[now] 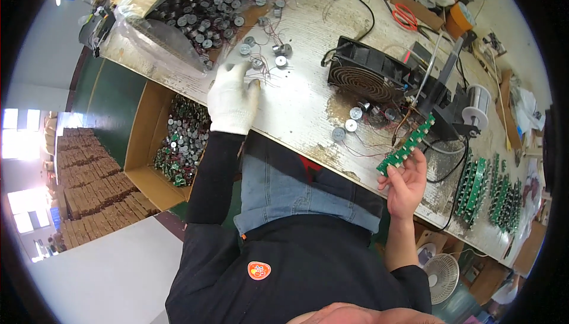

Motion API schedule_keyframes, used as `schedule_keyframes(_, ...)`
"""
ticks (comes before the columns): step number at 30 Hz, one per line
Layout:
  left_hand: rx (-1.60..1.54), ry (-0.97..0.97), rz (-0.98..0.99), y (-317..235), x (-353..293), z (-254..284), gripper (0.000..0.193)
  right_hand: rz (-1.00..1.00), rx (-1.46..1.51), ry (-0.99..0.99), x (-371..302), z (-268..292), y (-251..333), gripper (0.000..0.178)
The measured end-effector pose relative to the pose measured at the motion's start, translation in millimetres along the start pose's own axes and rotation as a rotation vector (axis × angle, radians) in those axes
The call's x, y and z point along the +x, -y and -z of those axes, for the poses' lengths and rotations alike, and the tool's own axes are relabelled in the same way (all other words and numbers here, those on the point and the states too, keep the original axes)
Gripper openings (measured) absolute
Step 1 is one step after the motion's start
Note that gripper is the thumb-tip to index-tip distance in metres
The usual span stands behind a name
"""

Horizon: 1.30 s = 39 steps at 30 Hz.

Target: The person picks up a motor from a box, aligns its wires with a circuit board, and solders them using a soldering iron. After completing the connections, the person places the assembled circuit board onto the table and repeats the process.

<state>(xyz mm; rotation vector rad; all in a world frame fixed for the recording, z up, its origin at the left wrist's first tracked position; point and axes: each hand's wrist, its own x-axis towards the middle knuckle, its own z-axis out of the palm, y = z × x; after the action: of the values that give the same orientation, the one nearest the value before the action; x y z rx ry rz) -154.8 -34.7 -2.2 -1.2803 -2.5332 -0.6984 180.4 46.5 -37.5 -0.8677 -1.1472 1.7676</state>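
My left hand point(231, 100), in a white glove, lies on the worn white table point(302, 108), its fingertips on thin-wired round metal parts point(269, 57). Whether it grips one is hidden by the glove. My bare right hand point(406, 183) is at the table's near edge and holds up a narrow green circuit board strip point(409, 143), pinched at its lower end. The strip's upper end points toward a black stand point(441, 96). Three loose round parts point(349, 124) lie on the table between my hands.
A black fan point(361, 75) sits mid-table, with a solder spool point(477, 105) to its right. More green boards point(477, 182) stand at the right. A clear bag of round parts point(207, 4) lies far left, above a cardboard box point(145, 146) of parts. Red scissors point(406, 16) lie at the back.
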Motion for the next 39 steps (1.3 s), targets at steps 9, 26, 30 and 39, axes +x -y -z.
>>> schedule_keyframes(9, -0.083, 0.212, -0.233, 9.1, 6.3, -0.1, 0.013, 0.012, -0.005, -0.021, -0.8, -4.9, -0.9, 0.055)
schedule_keyframes(26, -0.976, 0.503, -0.224, -85.2, -67.2, -11.3, 0.016, -0.022, 0.035, 0.038, 0.7, -3.8, 1.5, 0.052)
schedule_keyframes(30, -1.114, 0.708, 0.116, -109.6, -73.8, -2.9, 0.017, -0.03, 0.06, 0.026, -1.1, -3.3, 1.8, 0.053)
schedule_keyframes(39, -1.176, 0.847, 0.288, -137.2, -80.9, -8.4, 0.018, -0.054, 0.124, 0.042, 4.5, -4.3, 11.2, 0.055)
